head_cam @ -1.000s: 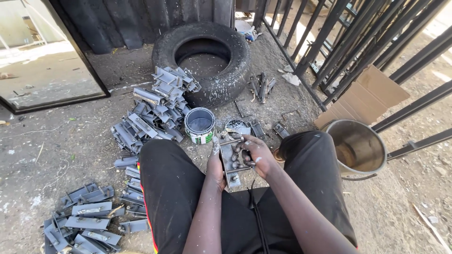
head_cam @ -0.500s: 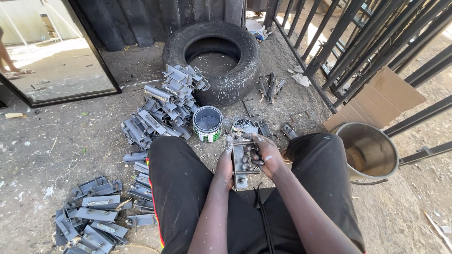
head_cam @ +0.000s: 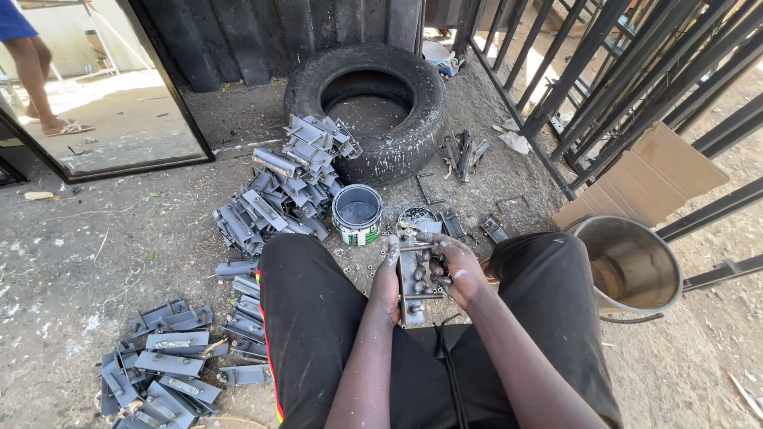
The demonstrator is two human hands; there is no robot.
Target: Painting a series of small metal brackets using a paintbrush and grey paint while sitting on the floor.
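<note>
I sit on the ground in black trousers. Between my knees I hold a grey metal bolt latch [head_cam: 412,280] upright on its long side. My left hand [head_cam: 389,280] grips its left edge. My right hand [head_cam: 455,268] closes on its right side, fingers near the top rod. Both hands are smeared with grey paint. An open paint can [head_cam: 357,213] with grey paint stands just ahead of my left knee, and its lid [head_cam: 418,220] lies beside it to the right.
A heap of grey latches [head_cam: 278,191] leans on an old tyre [head_cam: 367,107]. More latches [head_cam: 171,365] lie at my left. A metal bucket [head_cam: 628,266], cardboard [head_cam: 656,171] and black bars [head_cam: 620,71] are at right. A person's legs [head_cam: 36,75] stand far left.
The view has shifted slightly, so the scene sits lower and to the right. My hands stay on the latch, with the right fingers shifted a little along its top.
</note>
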